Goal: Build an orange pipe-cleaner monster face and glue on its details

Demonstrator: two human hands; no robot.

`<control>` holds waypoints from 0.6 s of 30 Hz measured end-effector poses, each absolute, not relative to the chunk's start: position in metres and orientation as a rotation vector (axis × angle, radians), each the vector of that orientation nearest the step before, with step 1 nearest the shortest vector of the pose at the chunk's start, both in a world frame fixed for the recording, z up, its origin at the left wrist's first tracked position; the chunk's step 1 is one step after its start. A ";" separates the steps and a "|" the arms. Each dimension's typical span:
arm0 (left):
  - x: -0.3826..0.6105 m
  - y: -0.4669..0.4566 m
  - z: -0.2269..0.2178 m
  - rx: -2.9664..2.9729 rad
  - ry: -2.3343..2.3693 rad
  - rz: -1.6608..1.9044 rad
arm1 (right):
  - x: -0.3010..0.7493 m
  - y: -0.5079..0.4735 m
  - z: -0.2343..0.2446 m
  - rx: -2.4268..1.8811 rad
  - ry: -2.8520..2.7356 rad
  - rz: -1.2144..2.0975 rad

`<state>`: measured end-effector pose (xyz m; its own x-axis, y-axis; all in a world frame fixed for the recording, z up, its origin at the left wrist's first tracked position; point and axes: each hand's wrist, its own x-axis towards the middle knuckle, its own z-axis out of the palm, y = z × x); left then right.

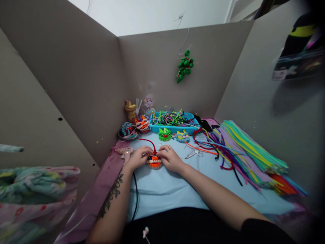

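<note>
Both my hands meet over a small orange, white and blue pipe-cleaner figure lying on the light blue sheet. My left hand has its fingers curled on the figure's left side. My right hand pinches it from the right. A red pipe cleaner arcs up from the figure between my hands.
Finished pipe-cleaner figures sit behind the hands, beside a blue tray of tangled stems. Scissors lie to the right, with a big fan of coloured pipe cleaners beyond. A glue gun lies left. Grey cardboard walls enclose the space; a green figure hangs on one.
</note>
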<state>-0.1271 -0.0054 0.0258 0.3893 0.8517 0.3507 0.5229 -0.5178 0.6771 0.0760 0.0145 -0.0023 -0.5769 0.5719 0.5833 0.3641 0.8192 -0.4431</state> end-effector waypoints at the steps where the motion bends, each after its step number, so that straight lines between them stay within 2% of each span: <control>1: -0.128 -0.005 0.026 2.187 1.181 0.961 | 0.076 0.015 -0.002 -0.684 -2.228 0.367; 13: -0.148 -0.002 0.022 2.119 1.460 0.898 | 0.092 0.034 -0.013 -0.835 -2.094 0.396; 18: -0.165 0.002 0.022 2.027 1.777 1.102 | 0.088 0.031 -0.012 -0.776 -2.211 0.379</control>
